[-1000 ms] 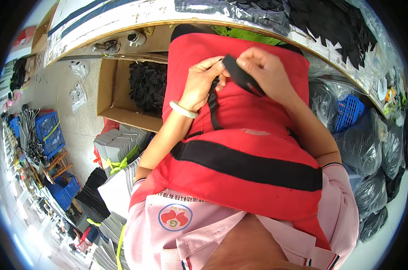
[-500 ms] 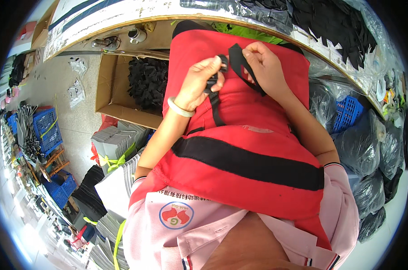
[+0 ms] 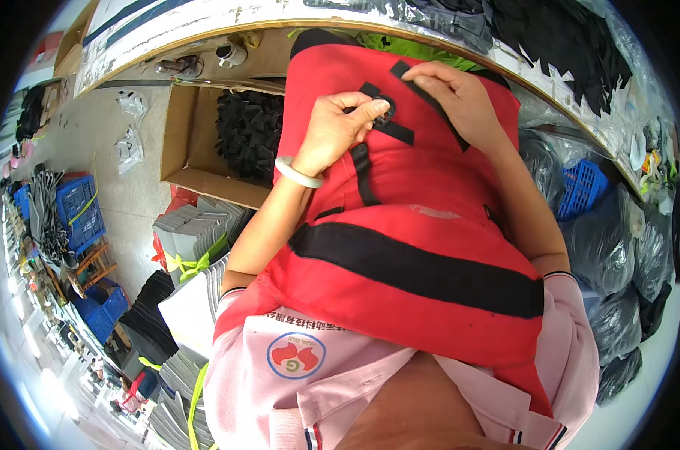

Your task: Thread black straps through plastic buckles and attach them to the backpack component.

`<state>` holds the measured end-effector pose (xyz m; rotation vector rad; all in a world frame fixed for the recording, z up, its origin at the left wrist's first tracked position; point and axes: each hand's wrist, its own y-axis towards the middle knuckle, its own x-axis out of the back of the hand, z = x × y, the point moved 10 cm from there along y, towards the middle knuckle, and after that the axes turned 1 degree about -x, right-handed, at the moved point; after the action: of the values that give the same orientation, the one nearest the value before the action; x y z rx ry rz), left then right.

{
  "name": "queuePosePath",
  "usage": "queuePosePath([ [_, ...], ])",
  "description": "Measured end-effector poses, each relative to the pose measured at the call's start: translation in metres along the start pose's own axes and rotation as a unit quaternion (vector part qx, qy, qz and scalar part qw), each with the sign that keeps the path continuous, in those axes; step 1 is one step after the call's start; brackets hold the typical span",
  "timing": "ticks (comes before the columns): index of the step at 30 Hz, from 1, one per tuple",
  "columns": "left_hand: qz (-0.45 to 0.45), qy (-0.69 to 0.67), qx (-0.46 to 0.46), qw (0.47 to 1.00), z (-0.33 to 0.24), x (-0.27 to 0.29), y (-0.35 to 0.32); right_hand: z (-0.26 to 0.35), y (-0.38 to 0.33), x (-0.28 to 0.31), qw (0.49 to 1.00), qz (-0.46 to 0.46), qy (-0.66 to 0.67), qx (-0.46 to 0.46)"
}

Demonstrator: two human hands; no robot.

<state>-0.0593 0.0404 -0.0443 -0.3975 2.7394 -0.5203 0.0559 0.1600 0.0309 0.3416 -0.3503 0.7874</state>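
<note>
My left hand (image 3: pixel 341 127) pinches a black ring-shaped buckle (image 3: pixel 385 112) between thumb and fingers, above my red apron (image 3: pixel 445 180). A short black strap (image 3: pixel 397 133) runs from the buckle, its cut end pointing right. My right hand (image 3: pixel 463 105) is closed on a separate black webbing strip (image 3: pixel 451 124), which lies slantwise under the fingers with one end sticking out past the fingertips. Below my left hand, a black apron tie (image 3: pixel 364 176) hangs down the red cloth.
A cardboard box (image 3: pixel 182 142) on the left holds many short black strips (image 3: pixel 242 135). A worktable (image 3: pixel 205 37) edge curves across the far side, with black pieces (image 3: pixel 557 45) heaped on it. Bundled grey sheets (image 3: pixel 201 229) stand at left. Plastic bags (image 3: pixel 602 240) and a blue basket (image 3: pixel 582 189) sit at right.
The strip in my right hand was looped and raised; now it stretches straight. My left hand has turned so that the buckle and its strap show more plainly, pointing right.
</note>
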Motion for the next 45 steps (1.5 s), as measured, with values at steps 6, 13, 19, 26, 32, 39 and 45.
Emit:
queuePosePath([
  [6,0.03,0.219,-0.152,0.963,-0.034,-0.007,0.001,-0.015,-0.012,-0.048,0.941,0.254,0.114,-0.191],
  [13,-0.047,-0.133,-0.064,0.988,-0.02,-0.003,0.002,-0.027,-0.022,-0.058,0.862,0.044,0.41,-0.295],
  [19,-0.118,-0.186,-0.102,0.97,-0.01,0.002,0.004,-0.025,-0.012,-0.059,0.954,0.047,0.252,-0.152],
  [26,-0.108,-0.054,-0.107,0.987,-0.019,0.009,0.004,-0.009,-0.019,-0.037,0.927,0.087,0.242,-0.272],
  [32,-0.108,-0.079,-0.102,0.986,-0.017,0.007,0.003,0.004,-0.019,-0.038,0.942,0.064,0.243,-0.222],
  [39,-0.093,-0.092,-0.11,0.985,-0.014,0.003,0.004,-0.014,-0.027,-0.048,0.933,0.056,0.235,-0.268],
  [45,-0.128,-0.015,-0.131,0.983,-0.019,0.007,-0.003,-0.017,-0.032,-0.05,0.893,0.042,0.34,-0.291],
])
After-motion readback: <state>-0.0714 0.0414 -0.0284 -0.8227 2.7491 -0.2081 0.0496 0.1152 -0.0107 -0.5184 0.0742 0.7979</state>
